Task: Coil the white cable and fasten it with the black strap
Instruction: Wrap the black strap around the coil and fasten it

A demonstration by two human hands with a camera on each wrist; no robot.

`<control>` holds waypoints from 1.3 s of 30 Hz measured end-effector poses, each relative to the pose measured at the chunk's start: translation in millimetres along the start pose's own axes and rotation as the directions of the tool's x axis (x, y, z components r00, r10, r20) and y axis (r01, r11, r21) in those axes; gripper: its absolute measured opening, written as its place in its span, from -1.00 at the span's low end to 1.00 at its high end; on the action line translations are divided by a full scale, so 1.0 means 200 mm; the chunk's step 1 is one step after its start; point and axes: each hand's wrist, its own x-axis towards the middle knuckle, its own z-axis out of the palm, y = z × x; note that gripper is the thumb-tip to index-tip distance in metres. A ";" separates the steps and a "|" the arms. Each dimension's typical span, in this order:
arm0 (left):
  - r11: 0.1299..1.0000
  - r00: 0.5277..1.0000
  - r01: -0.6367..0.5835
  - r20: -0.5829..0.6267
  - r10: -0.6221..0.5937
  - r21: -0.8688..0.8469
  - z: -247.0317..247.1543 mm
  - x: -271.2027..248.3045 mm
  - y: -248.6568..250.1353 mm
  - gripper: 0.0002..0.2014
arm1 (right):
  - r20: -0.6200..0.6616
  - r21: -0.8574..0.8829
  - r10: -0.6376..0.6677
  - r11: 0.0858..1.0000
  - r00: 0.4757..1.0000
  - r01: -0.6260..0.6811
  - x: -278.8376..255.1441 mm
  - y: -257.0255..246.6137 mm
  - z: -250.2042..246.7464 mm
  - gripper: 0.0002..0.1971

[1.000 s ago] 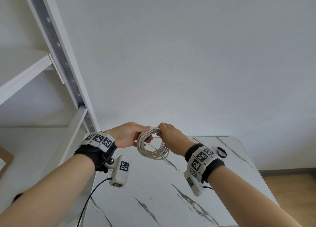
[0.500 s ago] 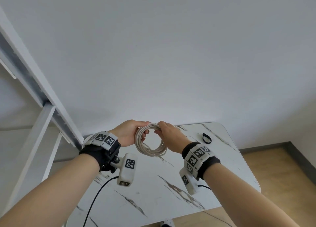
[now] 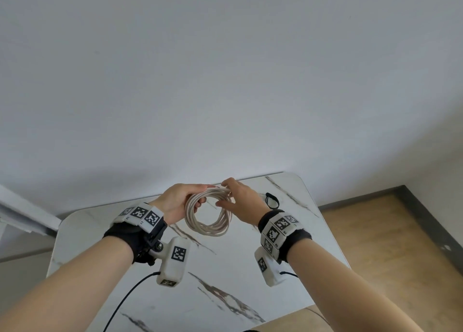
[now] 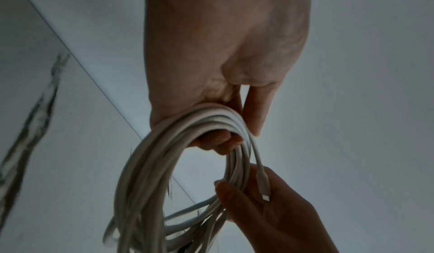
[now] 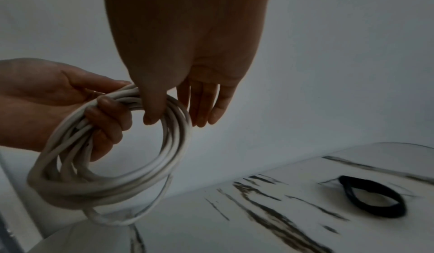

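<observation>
The white cable (image 3: 208, 231) is wound into a coil of several loops and hangs in the air above the marble table (image 3: 225, 281). My left hand (image 3: 198, 196) grips the coil's upper left, its fingers curled through the loops (image 4: 140, 173). My right hand (image 3: 225, 194) holds the coil's upper right: the thumb lies in front of the loops (image 5: 112, 188) and the straightened fingers behind. The cable's end connector (image 4: 263, 182) rests on the right hand's fingers. A looped black strap (image 3: 277, 202) lies on the table beyond my right wrist, untouched (image 5: 375, 211).
A white wall stands right behind the table's far edge. A white shelf frame (image 3: 22, 214) sits at the left. Wooden floor (image 3: 375, 231) shows to the right of the table. A black wire (image 3: 125, 301) hangs from the left wrist camera.
The right hand's fingers have straightened from a closed grip on the coil's top to a looser hold. The head view has swung right, so the shelf frame has slid nearly out of frame.
</observation>
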 end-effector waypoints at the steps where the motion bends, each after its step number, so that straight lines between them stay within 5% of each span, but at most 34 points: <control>1: 1.000 1.000 0.012 -0.001 -0.012 -0.001 0.02 0.05 -0.01 -0.69 | 0.013 0.010 0.022 1.000 1.000 -0.022 0.01 0.07 -0.01 -0.46; 7: 0.995 0.995 0.091 -0.032 -0.092 -0.052 0.11 0.30 -0.11 -0.72 | 0.111 0.026 0.140 0.989 0.984 -0.144 0.04 0.46 -0.02 -0.29; 15: 0.976 0.973 0.151 -0.151 -0.174 -0.155 0.17 0.47 -0.21 -0.74 | 0.056 -0.128 0.355 0.930 0.933 -0.346 0.14 0.89 0.01 -0.79; 27: 0.955 0.965 0.159 -0.165 -0.204 -0.251 0.17 0.47 -0.24 -0.69 | 0.113 -0.209 0.463 0.876 0.879 -0.435 0.31 1.08 0.04 -0.82; 33: 0.956 0.962 0.137 -0.197 -0.192 -0.261 0.14 0.43 -0.24 -0.72 | 0.051 0.099 0.390 0.914 0.919 -0.393 0.30 1.00 0.03 -0.91; 36: 0.961 0.962 0.112 -0.214 -0.168 -0.251 0.13 0.39 -0.23 -0.74 | 0.068 0.371 0.332 0.867 0.941 -0.333 0.29 0.89 0.01 -0.90; 39: 0.967 0.960 0.076 -0.244 -0.137 -0.243 0.11 0.34 -0.22 -0.76 | 0.081 0.456 0.265 0.847 0.961 -0.272 0.29 0.77 -0.02 -0.84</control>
